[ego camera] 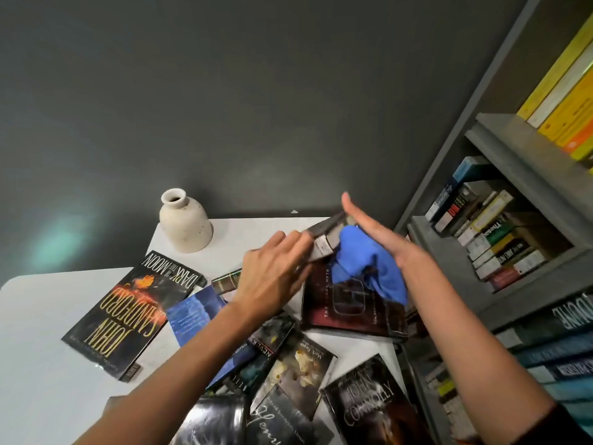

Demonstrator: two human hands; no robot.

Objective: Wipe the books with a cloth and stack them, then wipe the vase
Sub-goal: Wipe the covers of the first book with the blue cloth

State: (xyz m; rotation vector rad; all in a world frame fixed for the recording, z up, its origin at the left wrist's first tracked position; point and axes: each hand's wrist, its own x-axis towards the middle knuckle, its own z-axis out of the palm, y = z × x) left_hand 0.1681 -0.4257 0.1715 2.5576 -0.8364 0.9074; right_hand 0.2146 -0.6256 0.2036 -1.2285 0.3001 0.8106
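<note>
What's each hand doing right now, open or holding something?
Left hand: grips the raised book.
Right hand: open, flat fingers pressing the blue cloth against that book.

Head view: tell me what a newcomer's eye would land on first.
The bright blue cloth jumps out at centre right, pressed by the flat right hand against a dark book that the left hand holds raised above the white table. Next comes the cream ceramic vase standing at the table's far edge by the dark wall, then the glossy paperbacks strewn across the near side.
</note>
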